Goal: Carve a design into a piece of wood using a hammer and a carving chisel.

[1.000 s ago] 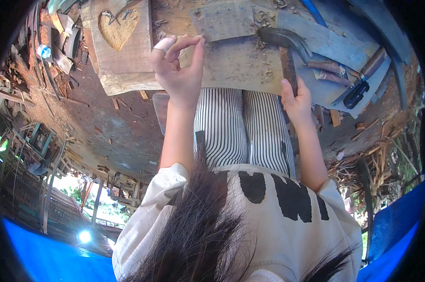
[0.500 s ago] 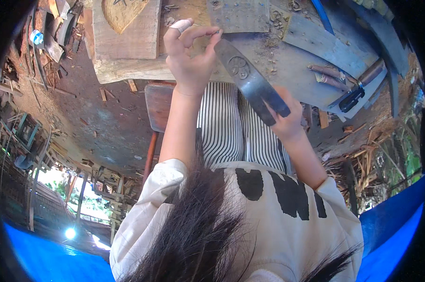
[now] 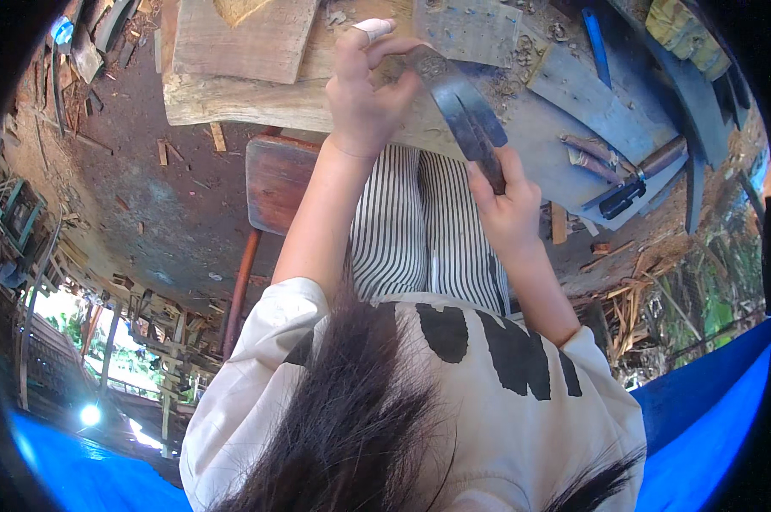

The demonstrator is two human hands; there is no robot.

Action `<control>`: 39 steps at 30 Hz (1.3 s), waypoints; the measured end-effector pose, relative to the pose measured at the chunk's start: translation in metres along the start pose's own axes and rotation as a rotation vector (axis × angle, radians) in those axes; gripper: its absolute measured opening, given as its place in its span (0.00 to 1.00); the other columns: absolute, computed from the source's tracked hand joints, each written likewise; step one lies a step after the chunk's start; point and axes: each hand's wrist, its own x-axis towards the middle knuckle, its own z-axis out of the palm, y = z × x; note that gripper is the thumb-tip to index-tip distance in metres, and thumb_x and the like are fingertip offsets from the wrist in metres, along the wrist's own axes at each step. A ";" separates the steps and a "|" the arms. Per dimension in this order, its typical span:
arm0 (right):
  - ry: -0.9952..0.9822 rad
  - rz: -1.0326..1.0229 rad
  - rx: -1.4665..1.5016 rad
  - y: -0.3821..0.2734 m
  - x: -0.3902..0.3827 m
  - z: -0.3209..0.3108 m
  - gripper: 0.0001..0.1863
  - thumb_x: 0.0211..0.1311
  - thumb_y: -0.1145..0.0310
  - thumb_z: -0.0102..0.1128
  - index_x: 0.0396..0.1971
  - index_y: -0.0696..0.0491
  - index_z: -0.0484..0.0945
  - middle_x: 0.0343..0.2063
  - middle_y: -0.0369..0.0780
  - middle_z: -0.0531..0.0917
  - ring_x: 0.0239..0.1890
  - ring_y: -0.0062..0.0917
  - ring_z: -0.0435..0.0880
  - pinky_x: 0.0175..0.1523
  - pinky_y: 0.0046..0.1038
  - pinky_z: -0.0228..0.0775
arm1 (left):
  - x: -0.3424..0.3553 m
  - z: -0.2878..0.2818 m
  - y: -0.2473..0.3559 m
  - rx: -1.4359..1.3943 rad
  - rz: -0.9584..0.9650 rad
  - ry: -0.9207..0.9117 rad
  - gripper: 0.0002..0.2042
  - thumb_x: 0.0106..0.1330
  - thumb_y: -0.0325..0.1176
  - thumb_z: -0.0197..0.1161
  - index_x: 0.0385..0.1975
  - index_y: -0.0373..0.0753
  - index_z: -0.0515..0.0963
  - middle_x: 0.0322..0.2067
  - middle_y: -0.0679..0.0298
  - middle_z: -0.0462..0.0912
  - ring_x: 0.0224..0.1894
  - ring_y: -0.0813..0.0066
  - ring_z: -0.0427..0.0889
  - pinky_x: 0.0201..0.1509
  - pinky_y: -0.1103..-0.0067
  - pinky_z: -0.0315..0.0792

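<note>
A dark, curved, flat piece [image 3: 464, 109] is held at a slant above my lap, between my two hands. Its far end carries a raised carving, now blurred and partly hidden by fingers. My left hand [image 3: 362, 107], with a white wrap on one finger, pinches that far end between thumb and forefinger. Lower down, my right hand [image 3: 509, 209] is closed round the narrower near end, thumb along its side. The exact kind of the piece cannot be made out.
A wooden workbench [image 3: 257, 102] spans the front, bearing a thick board [image 3: 240, 51] with a carved hollow, a grey plank [image 3: 590, 102] and shavings. A blue-handled tool [image 3: 597, 47] and wooden-handled tools [image 3: 590, 158] lie right. A reddish-brown stool [image 3: 283, 186] stands left of my legs.
The curved piece has turned, so its carving shows less and its near end looks narrower. My right hand has shifted its grip, and my left forefinger now reaches over the far end.
</note>
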 end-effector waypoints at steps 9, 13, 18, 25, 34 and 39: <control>-0.010 0.055 -0.103 -0.006 0.004 -0.005 0.16 0.61 0.63 0.66 0.42 0.56 0.75 0.22 0.45 0.81 0.24 0.36 0.85 0.30 0.31 0.74 | 0.002 -0.007 0.003 -0.045 -0.001 -0.079 0.29 0.55 0.25 0.73 0.54 0.37 0.62 0.37 0.61 0.86 0.40 0.70 0.86 0.45 0.77 0.78; 0.047 -0.158 -0.009 0.007 -0.003 -0.014 0.16 0.60 0.64 0.66 0.44 0.55 0.74 0.23 0.48 0.82 0.25 0.41 0.85 0.31 0.33 0.75 | -0.004 -0.014 0.007 -0.238 -0.011 -0.181 0.33 0.53 0.14 0.66 0.58 0.36 0.57 0.47 0.53 0.80 0.54 0.64 0.79 0.64 0.69 0.68; -0.027 0.051 -0.238 0.003 0.008 -0.011 0.16 0.58 0.70 0.66 0.45 0.58 0.74 0.23 0.48 0.81 0.25 0.41 0.84 0.31 0.32 0.74 | -0.006 -0.038 0.002 0.017 0.002 -0.102 0.38 0.55 0.19 0.70 0.63 0.37 0.54 0.55 0.50 0.72 0.58 0.64 0.75 0.63 0.70 0.70; 0.101 -0.289 0.029 0.037 -0.010 -0.032 0.10 0.65 0.72 0.58 0.42 0.60 0.75 0.29 0.36 0.80 0.32 0.18 0.78 0.36 0.24 0.71 | 0.040 -0.093 -0.005 0.473 -0.001 0.034 0.20 0.60 0.26 0.69 0.51 0.35 0.72 0.49 0.57 0.78 0.51 0.67 0.77 0.55 0.74 0.72; 0.098 0.026 0.153 0.035 -0.015 -0.027 0.23 0.63 0.71 0.59 0.56 0.65 0.71 0.43 0.46 0.84 0.45 0.29 0.83 0.51 0.28 0.73 | 0.105 -0.090 -0.024 0.682 -0.215 0.049 0.16 0.56 0.43 0.73 0.36 0.38 0.81 0.33 0.63 0.81 0.39 0.68 0.80 0.45 0.74 0.74; 0.154 -0.047 0.098 0.038 -0.014 -0.032 0.26 0.63 0.70 0.60 0.60 0.64 0.68 0.46 0.47 0.83 0.46 0.29 0.84 0.52 0.28 0.73 | 0.118 -0.076 -0.018 0.799 -0.075 -0.010 0.20 0.56 0.48 0.72 0.38 0.38 0.81 0.36 0.61 0.80 0.40 0.68 0.80 0.45 0.73 0.74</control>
